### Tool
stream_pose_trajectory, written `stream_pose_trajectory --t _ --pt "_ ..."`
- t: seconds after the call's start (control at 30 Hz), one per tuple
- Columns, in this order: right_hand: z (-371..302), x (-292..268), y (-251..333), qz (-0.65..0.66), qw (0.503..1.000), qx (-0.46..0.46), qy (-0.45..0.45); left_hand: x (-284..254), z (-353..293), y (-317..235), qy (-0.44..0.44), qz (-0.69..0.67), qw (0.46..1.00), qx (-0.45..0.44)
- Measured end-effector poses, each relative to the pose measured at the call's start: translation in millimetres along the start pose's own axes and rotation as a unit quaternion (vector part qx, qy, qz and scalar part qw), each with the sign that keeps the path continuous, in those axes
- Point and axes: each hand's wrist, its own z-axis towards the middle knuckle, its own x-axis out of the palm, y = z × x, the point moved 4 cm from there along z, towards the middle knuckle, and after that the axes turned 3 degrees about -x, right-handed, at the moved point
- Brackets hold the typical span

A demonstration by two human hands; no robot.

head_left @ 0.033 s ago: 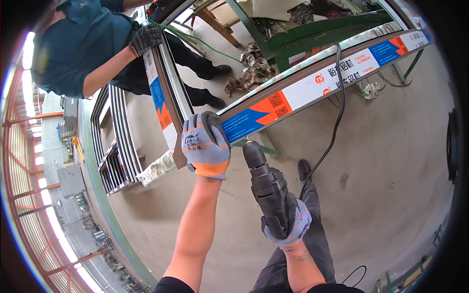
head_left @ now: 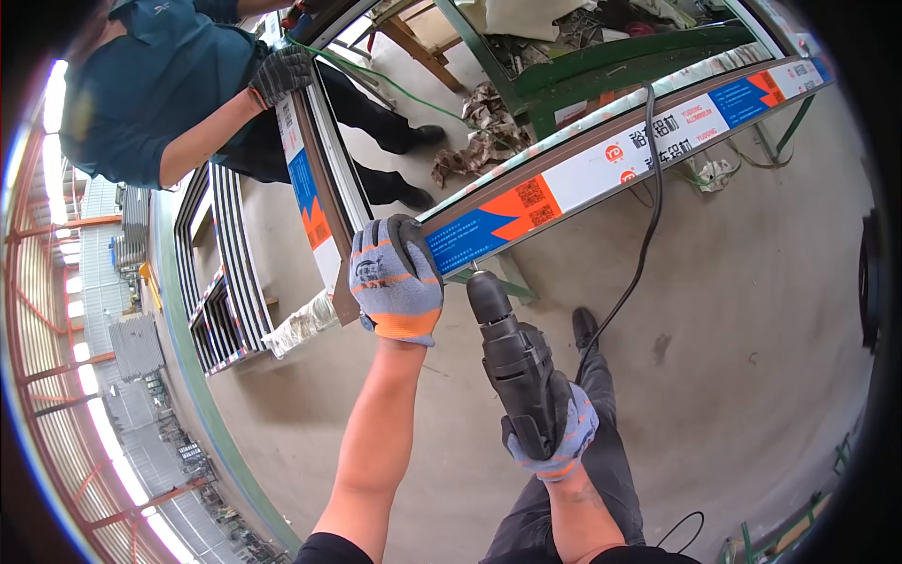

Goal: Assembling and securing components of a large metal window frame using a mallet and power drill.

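Note:
A brown metal window frame (head_left: pixel 351 155) with printed film in white, blue and orange spans the upper view. My left hand (head_left: pixel 396 279), in a grey and orange glove, has its fingers wrapped over the frame's near corner. In my right hand (head_left: pixel 564 428), gloved alike, is a black power drill (head_left: pixel 517 362) held by its rear grip. The drill points up toward the frame's near rail, just right of my left hand. Its thin bit meets the rail's lower edge; whether it has entered the metal I cannot tell.
At the upper left a co-worker's dark-gloved hand (head_left: pixel 282 77) rests on the frame's left side. A black cord (head_left: pixel 648 226) hangs over the near rail. Beyond stands a green bench (head_left: pixel 601 80) with scraps; crumpled brown paper (head_left: pixel 484 136) lies below. More frames (head_left: pixel 242 263) sit at left.

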Motion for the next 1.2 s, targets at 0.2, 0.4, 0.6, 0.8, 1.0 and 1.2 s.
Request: stream_pose_trajectory --t 0.2,0.4,0.6,0.8,1.0,1.2 --pt "19 -3 3 0.027 0.999 0.029 -0.005 0 -1 2 0.007 0.002 1.000 0.001" --pt "21 -8 0 0.032 0.995 0.064 -0.062 6 -6 0 -0.010 0.023 0.999 0.027" --pt "8 -16 8 0.004 1.000 -0.007 -0.012 0 -4 1 0.005 0.037 0.999 -0.023" --pt "-21 -77 22 -0.012 1.000 0.026 0.006 3 -2 -1 -0.026 0.018 0.999 -0.026" --pt "-55 -195 31 0.174 0.954 0.246 0.011 0 -6 5 -0.021 0.030 0.998 -0.042" --pt "-75 -303 -29 0.249 0.928 0.258 -0.100 -18 -16 -6 -0.073 -0.040 0.992 -0.096"
